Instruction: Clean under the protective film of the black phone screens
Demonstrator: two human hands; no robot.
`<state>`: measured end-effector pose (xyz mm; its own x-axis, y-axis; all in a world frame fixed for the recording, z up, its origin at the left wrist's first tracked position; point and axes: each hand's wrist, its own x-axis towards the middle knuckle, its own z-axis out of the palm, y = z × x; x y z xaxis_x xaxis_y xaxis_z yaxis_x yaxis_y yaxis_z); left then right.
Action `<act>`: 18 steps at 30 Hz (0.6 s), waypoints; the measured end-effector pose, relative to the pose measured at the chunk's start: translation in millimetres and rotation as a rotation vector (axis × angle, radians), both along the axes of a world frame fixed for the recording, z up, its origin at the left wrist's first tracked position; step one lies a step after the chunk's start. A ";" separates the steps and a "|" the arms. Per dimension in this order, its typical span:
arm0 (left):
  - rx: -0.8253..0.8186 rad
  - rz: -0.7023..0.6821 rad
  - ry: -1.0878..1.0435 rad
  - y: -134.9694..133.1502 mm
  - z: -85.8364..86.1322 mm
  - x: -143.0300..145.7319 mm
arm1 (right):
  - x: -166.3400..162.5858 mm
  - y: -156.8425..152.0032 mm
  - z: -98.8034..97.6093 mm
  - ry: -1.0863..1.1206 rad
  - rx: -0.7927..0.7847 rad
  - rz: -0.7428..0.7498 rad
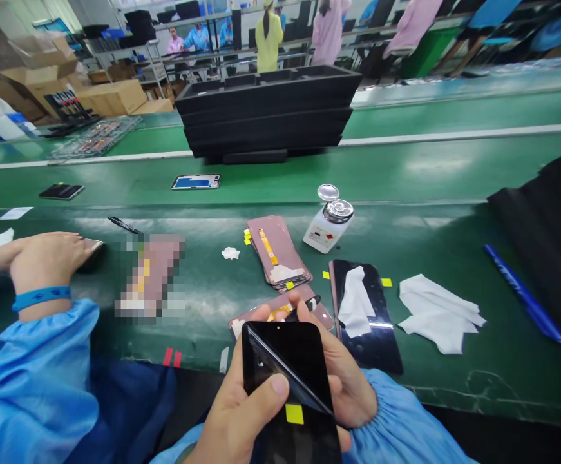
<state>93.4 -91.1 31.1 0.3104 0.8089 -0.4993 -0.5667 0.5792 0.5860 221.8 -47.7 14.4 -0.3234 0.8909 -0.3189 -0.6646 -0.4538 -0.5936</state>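
Both my hands hold a black phone screen panel (pixel 287 361) upright over the near table edge. My left hand (pixel 241 412) grips its lower left side, the thumb pressed on a clear film that has a yellow tab (pixel 294 414). The film is lifted along a diagonal crease. My right hand (pixel 350 383) is closed round the panel's right side from behind. A thin black tool (pixel 305 305) sticks out between its fingers. Just beyond the panel a pink-backed panel (pixel 323 314) lies flat on the green table (pixel 454 180).
A fanned stack of pink-backed panels (pixel 278 251), a white pump bottle (pixel 327 225), a black panel with a wipe on it (pixel 374 348), white wipes (pixel 437 312) and a blue pen (pixel 524 293) lie ahead. Black trays (pixel 265 113) stand behind. A co-worker's hand (pixel 43 258) rests at left.
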 end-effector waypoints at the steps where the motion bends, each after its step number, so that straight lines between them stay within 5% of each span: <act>1: 0.003 -0.005 0.006 0.5 0.5 0.0 | -0.3 0.3 0.1 -0.002 -0.006 -0.005; 18: -0.012 0.021 -0.028 1.2 -3.4 5.0 | -1.2 2.9 -2.6 0.325 -0.233 0.046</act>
